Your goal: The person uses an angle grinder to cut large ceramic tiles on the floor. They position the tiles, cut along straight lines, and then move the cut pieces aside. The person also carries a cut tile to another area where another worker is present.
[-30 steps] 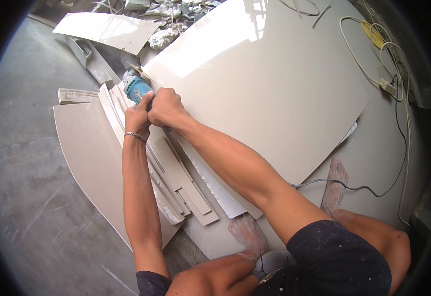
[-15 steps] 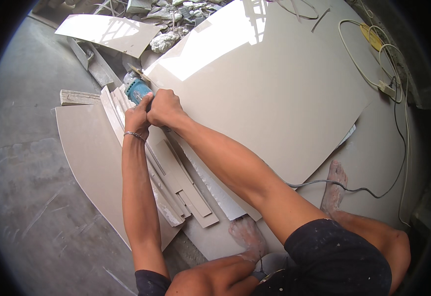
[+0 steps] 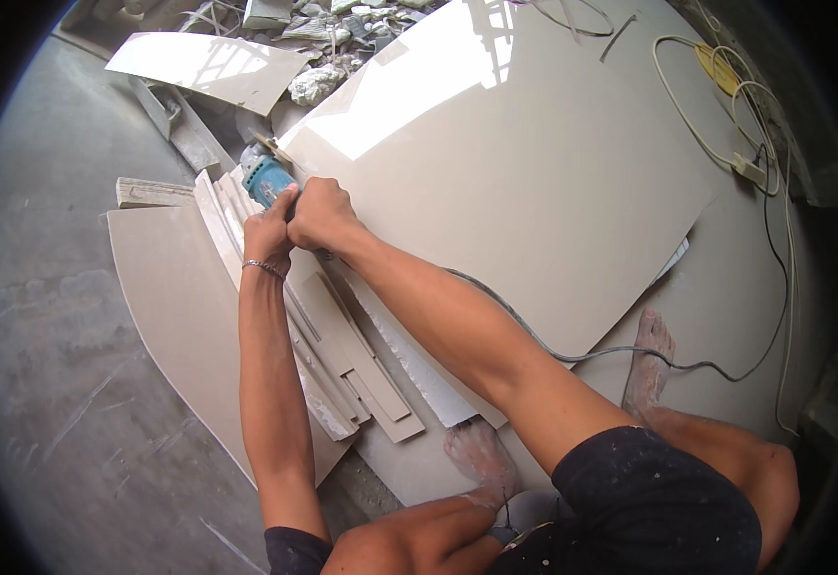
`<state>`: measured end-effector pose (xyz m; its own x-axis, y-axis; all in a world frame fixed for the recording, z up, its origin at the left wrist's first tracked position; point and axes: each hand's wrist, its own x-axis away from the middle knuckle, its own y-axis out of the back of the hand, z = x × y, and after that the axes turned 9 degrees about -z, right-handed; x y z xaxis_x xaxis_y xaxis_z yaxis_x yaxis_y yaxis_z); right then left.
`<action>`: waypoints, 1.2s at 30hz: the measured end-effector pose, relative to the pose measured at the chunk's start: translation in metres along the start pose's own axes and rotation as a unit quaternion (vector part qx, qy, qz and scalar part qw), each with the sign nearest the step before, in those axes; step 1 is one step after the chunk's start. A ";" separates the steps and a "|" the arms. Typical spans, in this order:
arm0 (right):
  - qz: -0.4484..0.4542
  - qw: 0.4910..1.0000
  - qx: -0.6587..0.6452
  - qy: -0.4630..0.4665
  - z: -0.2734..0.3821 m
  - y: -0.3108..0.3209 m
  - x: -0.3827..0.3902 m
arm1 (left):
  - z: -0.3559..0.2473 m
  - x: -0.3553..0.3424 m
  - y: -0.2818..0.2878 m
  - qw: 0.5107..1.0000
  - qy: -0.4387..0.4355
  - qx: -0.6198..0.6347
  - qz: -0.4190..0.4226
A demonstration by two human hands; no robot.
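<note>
A teal angle grinder (image 3: 264, 174) sits at the left edge of a large beige glossy tile (image 3: 534, 192), its disc and guard near that edge. My left hand (image 3: 267, 227) grips the grinder's body from the left, thumb up along it, wrist with a silver bracelet. My right hand (image 3: 319, 211) is closed around the rear of the grinder, just right of my left. Beneath and left of both hands lie stacked tile offcut strips (image 3: 361, 393) and another curved-looking beige sheet (image 3: 160, 297). The grinder's underside is hidden by my hands.
Broken rubble (image 3: 323, 81) and a loose white tile piece (image 3: 203, 62) lie at the top. A pale extension cord with socket (image 3: 752, 169) and yellow reel (image 3: 716, 69) is at the right. A dark cable (image 3: 706, 364) crosses beside my bare feet (image 3: 651, 359).
The dark cable shows more beside my right forearm, reaching higher along it. My hands and the grinder have shifted very slightly; both hands keep their grip.
</note>
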<state>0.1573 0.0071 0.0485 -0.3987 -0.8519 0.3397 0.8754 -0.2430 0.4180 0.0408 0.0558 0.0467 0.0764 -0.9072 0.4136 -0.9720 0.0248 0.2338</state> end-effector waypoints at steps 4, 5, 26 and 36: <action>-0.004 1.000 0.001 -0.005 -0.002 0.000 0.002 | 0.001 0.003 -0.001 1.000 0.004 0.003 -0.002; 0.000 1.000 -0.001 0.000 -0.002 0.000 0.002 | 0.001 0.004 -0.001 1.000 0.004 0.000 -0.004; 0.005 1.000 -0.001 0.001 -0.002 -0.002 -0.003 | 0.001 -0.002 0.000 1.000 0.001 -0.002 0.002; 0.005 1.000 0.000 0.002 0.001 -0.001 -0.005 | -0.003 -0.004 0.000 1.000 0.009 -0.014 0.007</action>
<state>0.1578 0.0117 0.0471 -0.3889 -0.8559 0.3408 0.8794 -0.2346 0.4143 0.0410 0.0606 0.0484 0.0659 -0.8994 0.4322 -0.9666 0.0500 0.2514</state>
